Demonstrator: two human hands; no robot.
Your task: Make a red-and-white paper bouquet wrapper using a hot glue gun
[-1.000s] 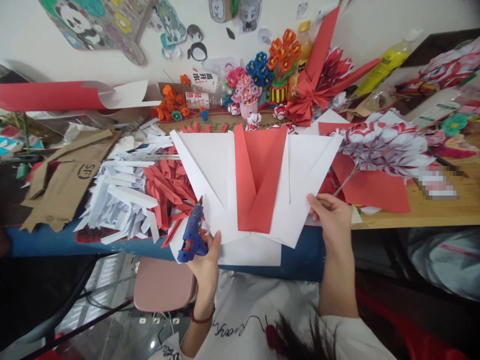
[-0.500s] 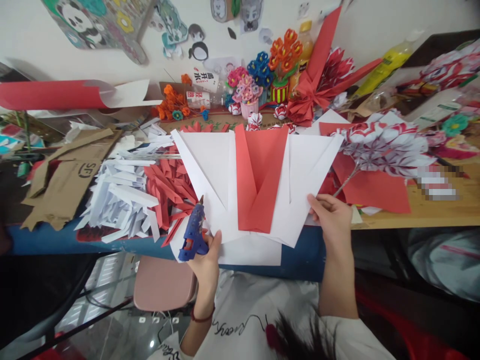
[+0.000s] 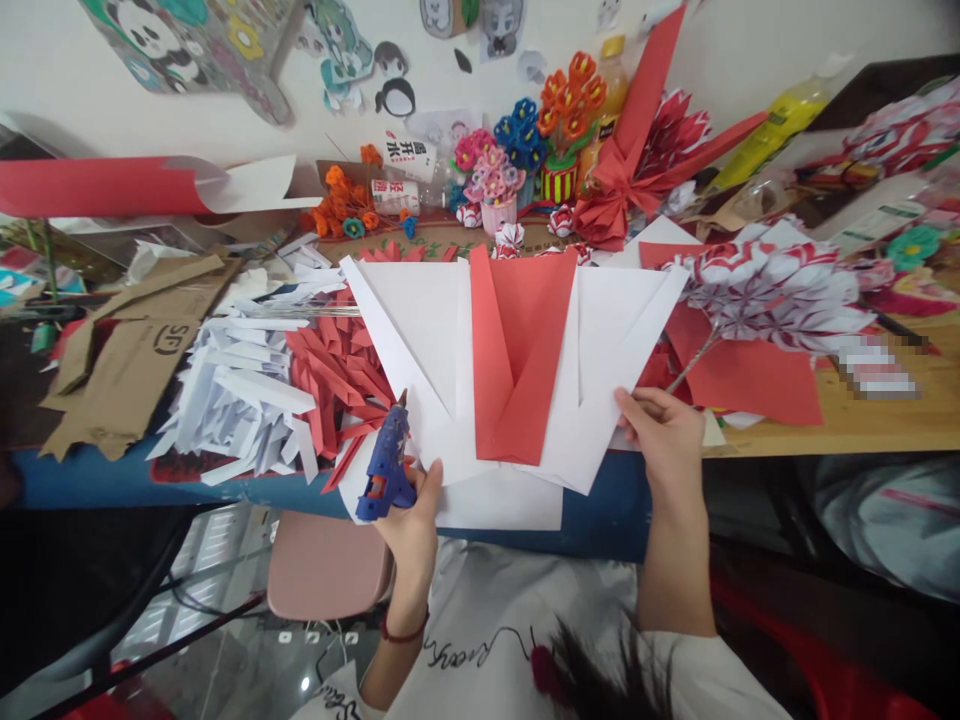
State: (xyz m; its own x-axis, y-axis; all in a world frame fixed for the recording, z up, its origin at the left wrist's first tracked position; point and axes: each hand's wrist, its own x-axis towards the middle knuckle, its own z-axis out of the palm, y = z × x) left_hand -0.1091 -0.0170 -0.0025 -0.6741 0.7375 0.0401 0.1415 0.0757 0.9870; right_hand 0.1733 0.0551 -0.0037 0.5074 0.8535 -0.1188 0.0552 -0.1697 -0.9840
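Observation:
My left hand is closed around a blue hot glue gun, its nozzle pointing up and away from me. Between thumb and fingers, my right hand pinches the right edge of a folded white paper wrap. Its sides fan out, with creased flaps at left and right. A folded red paper panel lies over the middle of the wrap, its two edges crossing low down. Under the wrap's lower edge, a flat white sheet sticks out at the table's front.
Piles of white paper strips and red paper strips lie left of the wrap, beside torn cardboard. On the right rests a red-and-white paper bouquet over red paper. Pipe-cleaner flowers stand behind.
Almost nothing differs. Both hands, the glue gun and the paper wrap keep their places; the view has shifted very slightly.

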